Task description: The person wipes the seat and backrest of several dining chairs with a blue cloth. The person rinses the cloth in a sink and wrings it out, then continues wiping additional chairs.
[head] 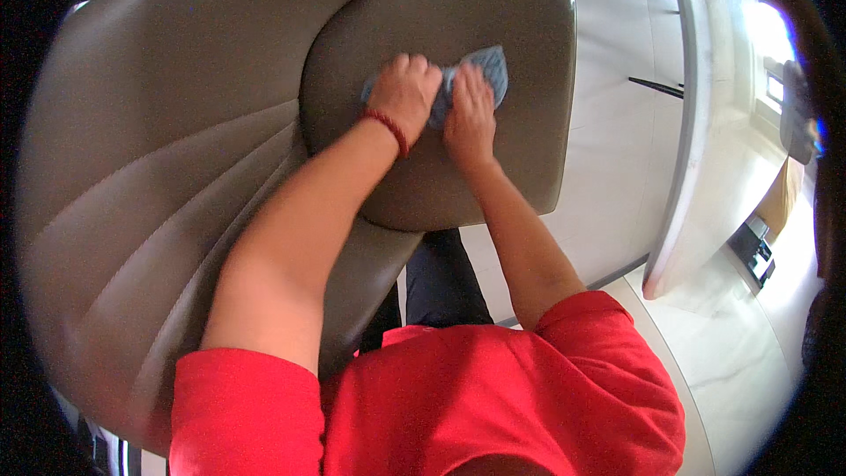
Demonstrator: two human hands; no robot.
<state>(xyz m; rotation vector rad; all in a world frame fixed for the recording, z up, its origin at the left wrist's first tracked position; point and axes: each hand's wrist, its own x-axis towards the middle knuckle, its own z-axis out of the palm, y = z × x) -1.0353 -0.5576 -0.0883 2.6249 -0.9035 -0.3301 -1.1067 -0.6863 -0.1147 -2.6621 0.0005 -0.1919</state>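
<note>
A grey-blue cloth [494, 71] lies bunched on the brown leather-like seat [529, 152] of a chair. My left hand [404, 94], with a red braided bracelet at its wrist, is closed over the cloth's left part. Beside it, my right hand [470, 106] grips the cloth's right part, its fingers pointing away from me. One corner of the cloth sticks out beyond the right fingers, and much of the rest is hidden beneath both hands. Slight blur softens the hands.
To the left rises the chair's large padded backrest [172, 79] with curved stitched seams. A pale table or counter edge [687, 125] stands at the right, with dark thin legs [654, 87] near it. Light floor tiles [611, 165] lie between. Dark objects [753, 251] sit at far right.
</note>
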